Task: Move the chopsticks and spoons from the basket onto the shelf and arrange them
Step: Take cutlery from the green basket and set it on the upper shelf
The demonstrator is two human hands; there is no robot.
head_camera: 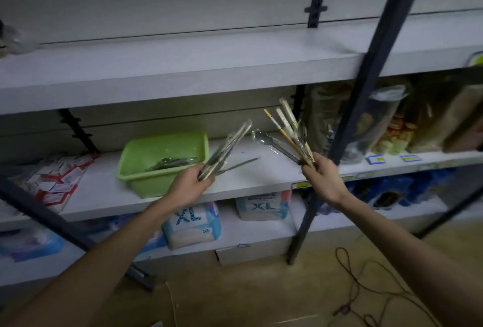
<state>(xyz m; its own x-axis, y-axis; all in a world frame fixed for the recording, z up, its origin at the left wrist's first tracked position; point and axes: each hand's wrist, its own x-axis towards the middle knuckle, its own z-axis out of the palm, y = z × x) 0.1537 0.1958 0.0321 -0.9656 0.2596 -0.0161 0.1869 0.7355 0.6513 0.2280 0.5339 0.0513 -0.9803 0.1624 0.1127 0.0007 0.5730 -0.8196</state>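
Shelf (261, 177): green basket (156, 170) at 9 o'clock, boxes (56, 180) further 9, bagged goods (386, 123) at 3.

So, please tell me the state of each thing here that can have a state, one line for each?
left hand: grips a bundle of wrapped chopsticks.
right hand: grips a fanned bundle of chopsticks and a spoon.
green basket: on the middle shelf, some utensils inside.
upper shelf: mostly bare.

Wrapped chopsticks (227, 147) in both hands
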